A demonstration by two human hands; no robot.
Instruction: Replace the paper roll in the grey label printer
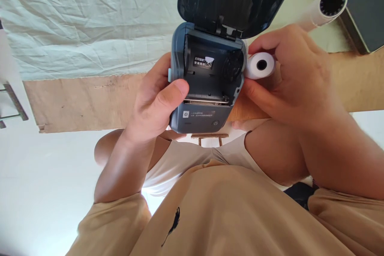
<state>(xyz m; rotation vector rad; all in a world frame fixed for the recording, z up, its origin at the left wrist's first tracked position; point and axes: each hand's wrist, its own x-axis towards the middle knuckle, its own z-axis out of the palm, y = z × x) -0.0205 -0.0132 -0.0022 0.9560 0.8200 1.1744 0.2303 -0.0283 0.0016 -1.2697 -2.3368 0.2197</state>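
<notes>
A dark blue-grey label printer (pixel 207 84) is held up in front of me, its black lid (pixel 228 0) swung open at the far side. My left hand (pixel 159 100) grips the printer's left side, thumb over the near rim of the paper bay. Inside the bay no roll shows; a printed sticker lies on its floor. In my right hand (pixel 294 72) is a small white paper roll (pixel 253 66) with a dark core hole, pinched between thumb and fingers. The roll is right beside the printer's right edge; I cannot tell whether they touch.
Another white roll (pixel 318 18) with a black core lies at the back right, by a dark flat panel (pixel 363 4) with a raised edge. A wrinkled pale cloth (pixel 90 20) covers part of the wooden table (pixel 84 104). My legs are under its near edge.
</notes>
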